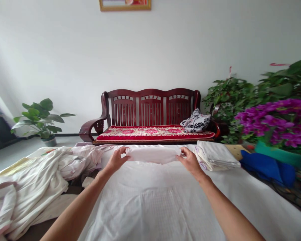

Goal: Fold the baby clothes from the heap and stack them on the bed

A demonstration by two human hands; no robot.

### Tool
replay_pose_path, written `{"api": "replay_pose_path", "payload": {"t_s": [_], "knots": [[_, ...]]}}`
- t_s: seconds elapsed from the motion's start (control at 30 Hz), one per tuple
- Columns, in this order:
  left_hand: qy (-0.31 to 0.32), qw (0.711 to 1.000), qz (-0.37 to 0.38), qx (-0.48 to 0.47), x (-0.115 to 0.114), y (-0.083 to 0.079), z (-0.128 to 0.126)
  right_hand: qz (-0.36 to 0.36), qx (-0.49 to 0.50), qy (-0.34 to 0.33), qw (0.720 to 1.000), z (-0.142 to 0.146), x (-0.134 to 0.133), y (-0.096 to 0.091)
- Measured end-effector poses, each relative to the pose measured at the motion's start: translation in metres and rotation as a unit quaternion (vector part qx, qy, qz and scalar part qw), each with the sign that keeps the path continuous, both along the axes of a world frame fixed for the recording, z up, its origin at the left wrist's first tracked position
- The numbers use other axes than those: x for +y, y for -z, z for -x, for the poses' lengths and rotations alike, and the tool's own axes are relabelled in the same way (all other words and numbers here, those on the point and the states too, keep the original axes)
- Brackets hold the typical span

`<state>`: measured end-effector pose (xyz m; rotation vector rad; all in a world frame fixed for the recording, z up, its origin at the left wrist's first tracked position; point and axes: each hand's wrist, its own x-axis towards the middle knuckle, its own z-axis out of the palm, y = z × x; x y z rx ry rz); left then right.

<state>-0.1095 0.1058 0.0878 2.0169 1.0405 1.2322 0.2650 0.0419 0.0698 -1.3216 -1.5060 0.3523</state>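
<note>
A white cloth [153, 154], folded into a narrow band, stretches between my two hands at the far side of the table. My left hand [117, 158] pinches its left end between thumb and fingers. On the other end, my right hand [190, 160] is closed in the same kind of pinch. Beneath lies a wide white sheet [155, 201] with creases, spread over the table toward me. Just right of my right hand sits a stack of folded white cloths [217, 154]. Whether the held cloth touches the sheet along its lower edge, I cannot tell.
Rumpled light clothes [42, 180] are heaped on the left. At right are a blue cloth-like item [268, 167] and purple flowers [278, 120] in a teal planter [278, 154]. Beyond the table stands a dark red wooden bench [150, 110] with a patterned cushion [197, 122].
</note>
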Motion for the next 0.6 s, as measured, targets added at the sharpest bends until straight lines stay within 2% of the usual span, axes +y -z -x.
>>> {"api": "replay_pose_path", "payload": {"t_s": [0.07,0.13,0.23,0.3,0.37,0.43,0.53,0.6], "knots": [[-0.007,0.994,-0.081,0.076,-0.012,0.011,0.001,-0.059,-0.060,0.007,0.996,-0.001,-0.020,0.018],[0.022,0.982,-0.119,0.145,-0.030,0.033,0.004,-0.068,-0.140,-0.024,0.987,-0.003,-0.042,0.042],[0.078,0.962,-0.124,0.229,-0.057,0.067,0.012,-0.013,-0.249,-0.074,0.966,-0.008,-0.069,0.067],[0.087,0.958,-0.112,0.249,-0.067,0.079,0.018,0.020,-0.299,-0.085,0.950,-0.011,-0.080,0.068],[0.055,0.963,-0.098,0.247,-0.071,0.079,0.018,0.040,-0.328,-0.071,0.941,-0.009,-0.082,0.058],[0.011,0.969,-0.086,0.230,-0.070,0.073,0.007,0.044,-0.330,-0.044,0.942,0.003,-0.079,0.045],[-0.020,0.973,-0.083,0.212,-0.069,0.066,-0.029,0.026,-0.303,-0.020,0.952,0.040,-0.067,0.037],[-0.019,0.964,-0.097,0.246,-0.071,0.071,-0.057,0.024,-0.313,-0.030,0.949,0.073,-0.059,0.043]]}}
